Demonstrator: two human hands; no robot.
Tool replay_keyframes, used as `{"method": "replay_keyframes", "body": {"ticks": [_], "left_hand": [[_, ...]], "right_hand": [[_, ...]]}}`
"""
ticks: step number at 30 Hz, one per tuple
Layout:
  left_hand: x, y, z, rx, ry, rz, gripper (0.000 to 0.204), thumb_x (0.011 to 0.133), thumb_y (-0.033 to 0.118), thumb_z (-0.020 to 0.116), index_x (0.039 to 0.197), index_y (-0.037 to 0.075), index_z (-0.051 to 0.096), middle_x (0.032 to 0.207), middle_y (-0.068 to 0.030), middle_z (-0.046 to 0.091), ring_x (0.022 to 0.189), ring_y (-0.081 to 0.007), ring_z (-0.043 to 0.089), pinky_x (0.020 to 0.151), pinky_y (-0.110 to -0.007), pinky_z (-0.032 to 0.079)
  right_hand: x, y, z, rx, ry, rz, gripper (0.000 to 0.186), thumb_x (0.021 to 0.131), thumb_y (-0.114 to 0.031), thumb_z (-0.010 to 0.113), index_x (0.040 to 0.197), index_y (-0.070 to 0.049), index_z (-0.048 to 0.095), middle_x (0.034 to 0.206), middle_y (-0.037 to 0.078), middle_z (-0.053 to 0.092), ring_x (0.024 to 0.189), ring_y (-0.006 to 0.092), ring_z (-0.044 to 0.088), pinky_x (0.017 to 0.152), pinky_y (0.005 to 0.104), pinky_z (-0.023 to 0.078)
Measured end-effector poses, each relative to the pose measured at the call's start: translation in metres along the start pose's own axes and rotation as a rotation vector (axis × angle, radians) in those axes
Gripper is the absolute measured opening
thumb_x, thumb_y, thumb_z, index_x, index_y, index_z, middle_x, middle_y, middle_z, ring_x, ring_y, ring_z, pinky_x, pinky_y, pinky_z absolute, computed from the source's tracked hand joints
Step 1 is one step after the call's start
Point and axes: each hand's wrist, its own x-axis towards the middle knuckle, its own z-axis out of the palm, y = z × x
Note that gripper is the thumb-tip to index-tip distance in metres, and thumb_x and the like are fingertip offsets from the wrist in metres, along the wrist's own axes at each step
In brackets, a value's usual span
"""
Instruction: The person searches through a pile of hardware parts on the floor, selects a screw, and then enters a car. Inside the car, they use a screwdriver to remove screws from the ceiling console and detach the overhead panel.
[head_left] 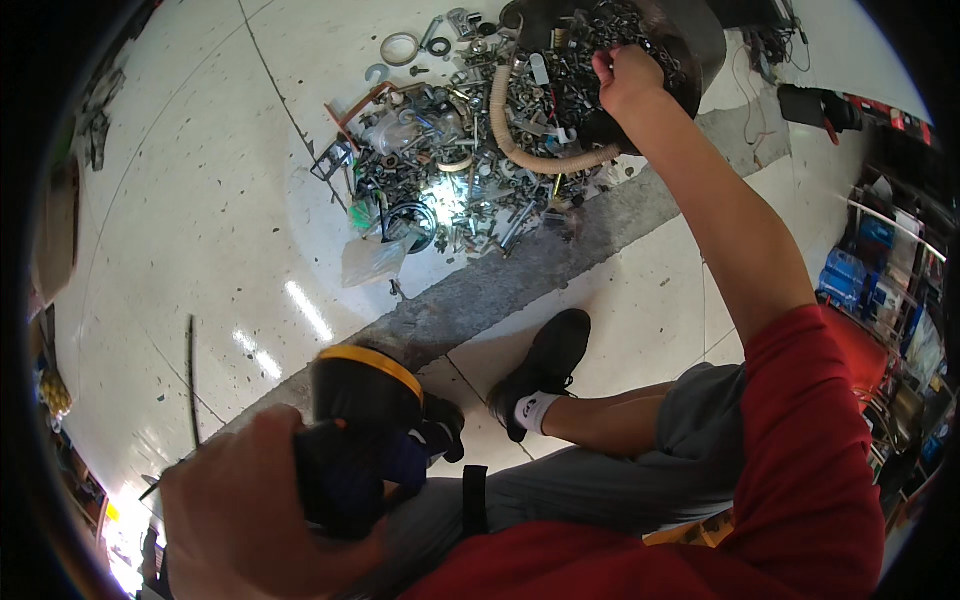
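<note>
My left hand, large and close at the lower left, is wrapped round a black flashlight with a yellow rim. A bright spot of light falls on the heap of loose bolts, screws and small metal parts on the floor. At the upper right my right hand reaches into a tipped dark bucket of screws and other hardware. Its fingers are drawn together against these parts; whatever is between them is too small to make out. A ribbed beige hose curves across the heap at the bucket's mouth.
A metal ring and a clear plastic bag lie at the heap's edges. A grey strip crosses the tiled floor before my black shoe. Crowded shelves stand at the right, with a black cable at the left.
</note>
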Motion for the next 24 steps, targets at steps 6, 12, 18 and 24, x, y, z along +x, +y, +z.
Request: {"method": "replay_keyframes", "body": {"ticks": [6, 12, 18, 24], "left_hand": [[0.005, -0.002, 0.011, 0.048, 0.312, -0.042, 0.064, 0.051, 0.013, 0.082, 0.107, 0.002, 0.053, 0.074, -0.0146, 0.061, 0.063, -0.0327, 0.064, 0.059, -0.041, 0.05], [-0.001, -0.004, 0.015, 0.061, 0.349, -0.118, 0.072, 0.049, 0.012, 0.082, 0.115, 0.007, 0.054, 0.085, -0.0112, 0.06, 0.079, -0.0316, 0.059, 0.077, -0.041, 0.046], [0.0, -0.006, 0.017, 0.1, 0.365, -0.082, 0.074, 0.05, 0.015, 0.083, 0.117, 0.008, 0.054, 0.088, -0.0103, 0.059, 0.083, -0.031, 0.057, 0.082, -0.041, 0.043], [0.005, -0.005, 0.013, 0.084, 0.309, -0.133, 0.072, 0.051, 0.018, 0.083, 0.116, 0.009, 0.054, 0.086, -0.0091, 0.059, 0.079, -0.0291, 0.057, 0.08, -0.041, 0.043]], "right_hand": [[0.015, -0.002, -0.008, -0.016, -0.022, -0.011, 0.01, 0.098, 0.0, 0.049, 0.102, -0.001, 0.058, 0.101, 0.009, 0.058, 0.088, 0.0228, 0.061, 0.085, 0.0343, 0.057], [0.024, 0.0, -0.014, -0.053, -0.014, -0.011, 0.011, 0.097, 0.0, 0.05, 0.102, -0.002, 0.059, 0.103, 0.01, 0.058, 0.089, 0.022, 0.06, 0.083, 0.0339, 0.057], [0.028, -0.001, -0.016, -0.164, 0.068, 0.011, 0.012, 0.093, -0.001, 0.054, 0.102, -0.006, 0.062, 0.104, 0.008, 0.058, 0.087, 0.0209, 0.059, 0.08, 0.0327, 0.056], [-0.001, -0.007, -0.003, -0.614, 0.103, -0.15, 0.025, 0.089, -0.01, 0.062, 0.114, -0.004, 0.063, 0.114, 0.013, 0.06, 0.094, 0.0273, 0.06, 0.086, 0.0393, 0.052]]}}
